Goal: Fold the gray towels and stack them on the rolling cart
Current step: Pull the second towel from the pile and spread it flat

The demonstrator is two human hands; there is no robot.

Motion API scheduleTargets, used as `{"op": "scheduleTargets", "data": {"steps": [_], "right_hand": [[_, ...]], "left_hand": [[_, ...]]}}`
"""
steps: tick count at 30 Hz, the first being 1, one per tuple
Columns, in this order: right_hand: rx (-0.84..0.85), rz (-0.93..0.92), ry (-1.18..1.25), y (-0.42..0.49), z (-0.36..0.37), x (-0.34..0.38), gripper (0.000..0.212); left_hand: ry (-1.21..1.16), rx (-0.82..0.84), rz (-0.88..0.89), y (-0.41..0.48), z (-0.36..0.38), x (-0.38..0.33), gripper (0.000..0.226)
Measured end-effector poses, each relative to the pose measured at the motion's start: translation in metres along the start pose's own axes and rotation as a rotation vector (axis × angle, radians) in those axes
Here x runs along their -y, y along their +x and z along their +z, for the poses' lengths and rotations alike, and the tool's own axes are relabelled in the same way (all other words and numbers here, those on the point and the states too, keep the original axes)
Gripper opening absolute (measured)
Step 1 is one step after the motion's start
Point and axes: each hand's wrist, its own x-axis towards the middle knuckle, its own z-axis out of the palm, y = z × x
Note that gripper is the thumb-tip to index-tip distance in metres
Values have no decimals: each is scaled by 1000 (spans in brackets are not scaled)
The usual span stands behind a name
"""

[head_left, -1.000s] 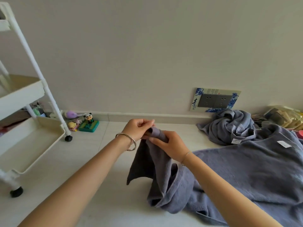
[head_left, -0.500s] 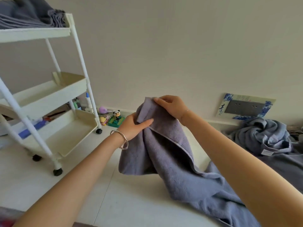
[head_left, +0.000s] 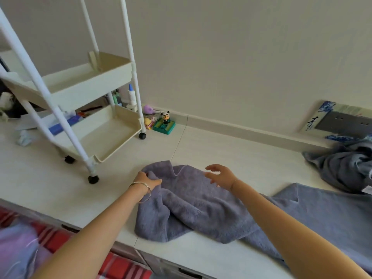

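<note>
A gray towel lies rumpled on the pale countertop, its far end toward the cart. My left hand, with a bangle at the wrist, grips the towel's far left corner. Just above the towel's far edge my right hand hovers with fingers spread, holding nothing. The white rolling cart stands at the left, its two visible trays bare. A second gray towel sits bunched at the right by the wall.
A panda figure on a green base, a purple toy and bottles stand by the wall beside the cart. A grey outlet plate is on the wall at right. Red striped fabric lies below the counter's near edge.
The towel, held up in both hands before, now lies on the counter. My right hand has let go of it and opened. The view has swung left and down.
</note>
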Motion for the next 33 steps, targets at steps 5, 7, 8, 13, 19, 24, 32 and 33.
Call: {"op": "scheduleTargets", "data": {"steps": [5,7,8,13,19,24,32,33], "right_hand": [[56,66,42,19,27,7,58],[89,110,119,26,43,11,70],[100,126,157,29,50,13,75],[300,177,494,44,83,23,56],[276,143,582,65,99,49,30],[-141,-196,647,95,80,126,23],[107,-208,62,137,119,118,57],[83,-214,22,133,123,106,54]], "left_hand": [[-46,51,128,1,-9,4,57],[-127,38,212,1,-13,10,65],[-169,64,224,1,-14,12,68],[-250,160,161,4,-18,23,30],[-706,281,103,1,-34,23,18],[-599,311,216,4,-61,24,29],[183,-390,420,43,-52,33,49],[355,-418,411,46,-42,35,51]]}}
